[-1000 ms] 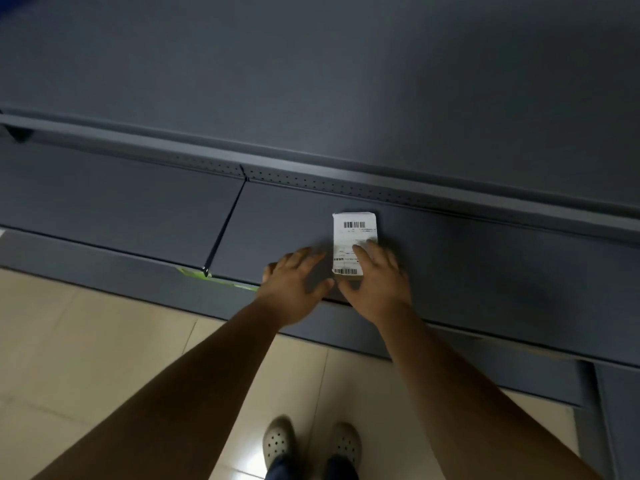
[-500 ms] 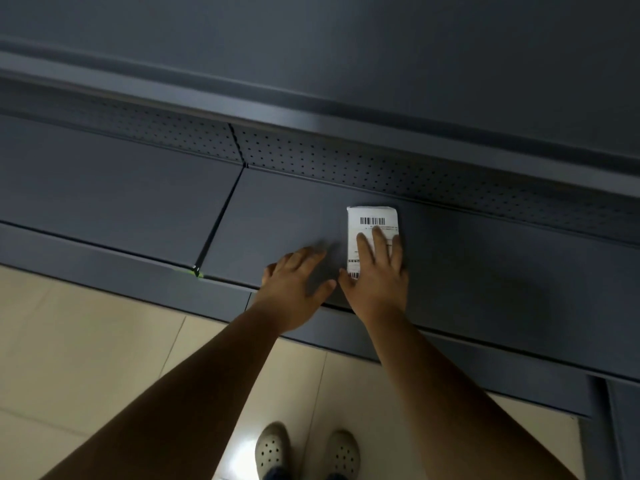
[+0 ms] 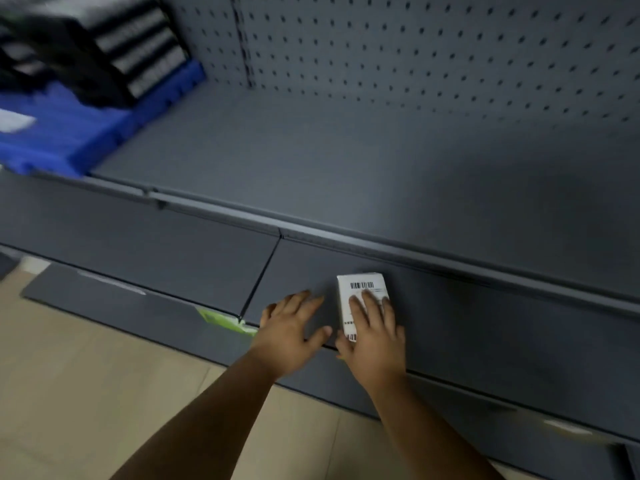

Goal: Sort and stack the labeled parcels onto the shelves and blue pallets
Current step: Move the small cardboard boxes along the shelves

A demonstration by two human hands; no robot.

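Observation:
A small white parcel (image 3: 360, 289) with barcode labels lies flat on the lower grey shelf (image 3: 485, 327). My right hand (image 3: 372, 334) rests on top of it with straight fingers pressing its near half. My left hand (image 3: 292, 332) lies flat on the shelf just left of the parcel, fingers spread, not touching it. A blue pallet (image 3: 69, 133) sits on the upper grey shelf (image 3: 311, 168) at the far left, carrying dark stacked parcels (image 3: 104, 53) with white labels.
A grey pegboard back wall (image 3: 415, 64) rises behind the upper shelf. A green tag (image 3: 225, 320) sticks to the lower shelf's front edge near a seam. Beige tiled floor (image 3: 86, 393) lies below.
The view has tilted up, now showing the upper shelf, pegboard and blue pallet. My hands and the parcel keep about the same arrangement on the lower shelf.

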